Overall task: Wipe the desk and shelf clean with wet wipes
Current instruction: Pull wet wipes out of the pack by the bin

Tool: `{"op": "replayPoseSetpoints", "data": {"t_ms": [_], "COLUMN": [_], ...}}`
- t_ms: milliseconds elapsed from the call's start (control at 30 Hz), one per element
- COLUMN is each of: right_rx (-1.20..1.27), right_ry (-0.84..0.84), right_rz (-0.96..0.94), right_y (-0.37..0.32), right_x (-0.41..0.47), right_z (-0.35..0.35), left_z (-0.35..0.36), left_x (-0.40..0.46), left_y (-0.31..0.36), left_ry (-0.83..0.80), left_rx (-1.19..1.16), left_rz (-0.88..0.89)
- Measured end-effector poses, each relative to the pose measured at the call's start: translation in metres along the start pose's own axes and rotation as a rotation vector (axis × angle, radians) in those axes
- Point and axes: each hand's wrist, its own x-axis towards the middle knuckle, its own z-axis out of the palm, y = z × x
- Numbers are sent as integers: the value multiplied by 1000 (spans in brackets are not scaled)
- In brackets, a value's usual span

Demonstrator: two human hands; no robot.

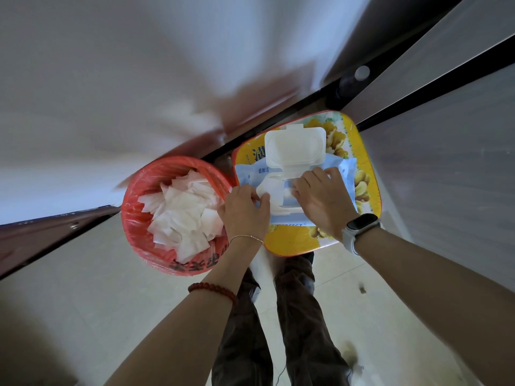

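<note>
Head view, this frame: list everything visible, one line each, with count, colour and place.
Wet wipes pack: one, pale blue, white lid flipped open, lying on the stool.
Wipe: one, white, partly drawn from the pack opening.
Stool: one, yellow printed top with red rim, right of the bin.
Bin: one, red liner, on the floor at left.
Used wipes: many, white, piled in the bin.
Left hand: pinches the wipe; thin bracelet, red beads.
Right hand: fingers at the pack opening; watch on wrist.
</note>
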Motion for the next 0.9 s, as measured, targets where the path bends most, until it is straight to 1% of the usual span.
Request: {"op": "replayPoseSetpoints", "data": {"t_ms": [167, 367, 433, 500, 600, 700, 800, 900], "right_rx": [-29, -131, -83, 24, 129, 149, 186, 143], "right_ry": [-47, -94, -83, -61, -96, -122, -81, -82], "right_rz": [10, -33, -1, 44, 70, 101, 102, 101], "right_y": [-4, -5, -5, -3, 0, 1, 2, 2], "right_x": [3, 4, 3, 1, 0, -1, -3, -1], "right_z": [-1, -2, -5, -7, -9, -9, -7, -7], "left_z": [1, 0, 0, 0, 0, 1, 1, 1], "left_x": [-2, -1, -1, -1, 1, 0, 0, 0], "left_y": [0, 0, -1, -1, -1, 0, -1, -2], "left_ry": [4, -4, -3, -3, -3, -2, -2, -10], "left_rx": [-14, -15, -19, -25, -27, -37, -50, -44], "left_rz": [1, 1, -1, -3, -12, -16, -18, -18]}}
